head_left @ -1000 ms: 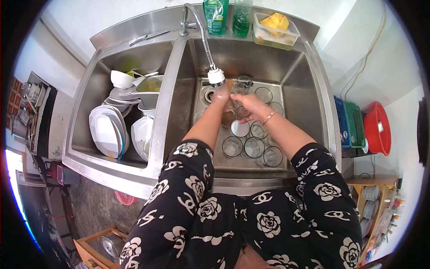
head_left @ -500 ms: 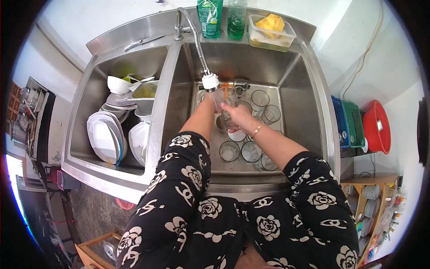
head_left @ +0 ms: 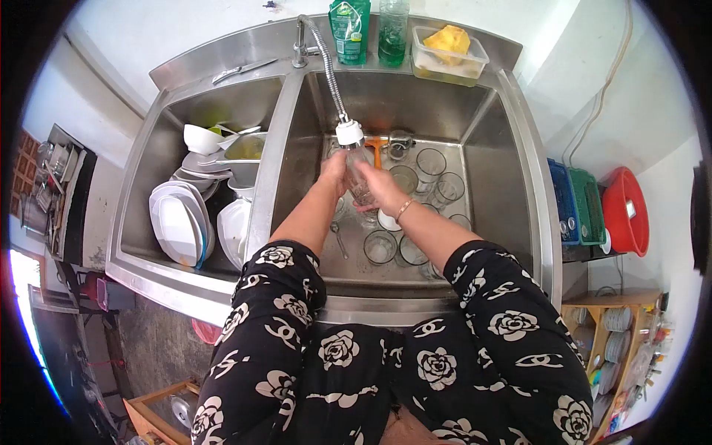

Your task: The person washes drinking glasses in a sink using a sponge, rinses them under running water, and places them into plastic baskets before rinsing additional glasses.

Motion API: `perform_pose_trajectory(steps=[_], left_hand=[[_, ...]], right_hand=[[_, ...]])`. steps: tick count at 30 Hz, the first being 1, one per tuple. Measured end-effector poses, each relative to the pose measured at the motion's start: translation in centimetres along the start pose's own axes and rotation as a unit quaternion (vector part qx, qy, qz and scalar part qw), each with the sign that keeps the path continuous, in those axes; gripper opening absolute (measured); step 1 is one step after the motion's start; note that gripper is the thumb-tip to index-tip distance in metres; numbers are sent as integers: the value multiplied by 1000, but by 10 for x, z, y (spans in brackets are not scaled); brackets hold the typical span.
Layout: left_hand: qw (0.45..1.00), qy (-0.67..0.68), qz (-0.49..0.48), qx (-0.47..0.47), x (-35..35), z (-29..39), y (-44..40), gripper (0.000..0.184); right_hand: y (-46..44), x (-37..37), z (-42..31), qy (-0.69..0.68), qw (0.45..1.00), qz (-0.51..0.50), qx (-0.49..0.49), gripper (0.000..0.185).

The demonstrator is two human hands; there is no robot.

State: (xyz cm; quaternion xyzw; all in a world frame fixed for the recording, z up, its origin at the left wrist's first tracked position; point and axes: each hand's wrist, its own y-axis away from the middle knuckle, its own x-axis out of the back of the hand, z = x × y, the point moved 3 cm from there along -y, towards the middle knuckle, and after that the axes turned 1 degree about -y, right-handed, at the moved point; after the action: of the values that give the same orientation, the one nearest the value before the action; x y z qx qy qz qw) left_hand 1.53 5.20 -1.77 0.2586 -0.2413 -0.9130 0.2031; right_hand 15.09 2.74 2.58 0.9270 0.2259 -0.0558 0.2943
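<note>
Beneath the white spray head of the faucet, a clear drinking glass is held over the right sink basin. My left hand is wrapped against its left side. My right hand closes on it from the right, the fingers partly hidden behind the glass. Several clear glasses stand on the basin floor around and below my hands, among them one near the front and another to the right. A spoon lies on the basin floor, and an orange-handled tool is behind my hands.
The left basin holds stacked white plates, a white bowl and other dishes. Along the back ledge are a knife, a green pouch, a bottle with green liquid and a plastic tub. A red basin stands right.
Both hands have moved a little left and closer together around the glass under the spray head. The spoon, earlier hidden behind my left arm, now shows on the basin floor.
</note>
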Motion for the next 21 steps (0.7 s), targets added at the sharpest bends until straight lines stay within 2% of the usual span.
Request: perform_pose_trajectory(steps=[3, 6, 7, 9, 10, 11, 13, 14, 17, 20, 21], left_hand=[[998, 58, 14, -26, -4, -4, 8, 40], [998, 37, -29, -29, -2, -7, 6, 39], [999, 49, -12, -18, -6, 1, 19, 40], [997, 70, 21, 6, -13, 12, 39, 42], [999, 50, 21, -3, -5, 6, 23, 49], [997, 69, -20, 3, -4, 3, 16, 51], [989, 108, -100, 14, 0, 2, 9, 55], [987, 114, -100, 47, 3, 1, 4, 61], [983, 94, -141, 70, 10, 1, 1, 65], [972, -105, -201, 66, -4, -5, 5, 55], [976, -89, -186, 73, -5, -7, -1, 51]], right_hand=[[6, 5, -11, -36, 998, -29, -49, 65], [17, -8, -18, 180, 982, 60, 7, 68], [13, -8, -17, 270, 956, 80, 80, 69], [10, -9, -18, 437, 865, 118, 218, 70], [17, -8, -22, 310, 945, 54, 87, 64], [13, -6, -22, 219, 974, -14, 49, 61], [9, -2, -26, 27, 988, -150, -29, 56], [6, -2, -26, -9, 988, -150, -41, 50], [-12, -4, -16, 57, 992, -108, -26, 51], [10, -18, -34, 295, 954, 52, 12, 50], [11, -19, -33, 356, 926, 101, 70, 50]])
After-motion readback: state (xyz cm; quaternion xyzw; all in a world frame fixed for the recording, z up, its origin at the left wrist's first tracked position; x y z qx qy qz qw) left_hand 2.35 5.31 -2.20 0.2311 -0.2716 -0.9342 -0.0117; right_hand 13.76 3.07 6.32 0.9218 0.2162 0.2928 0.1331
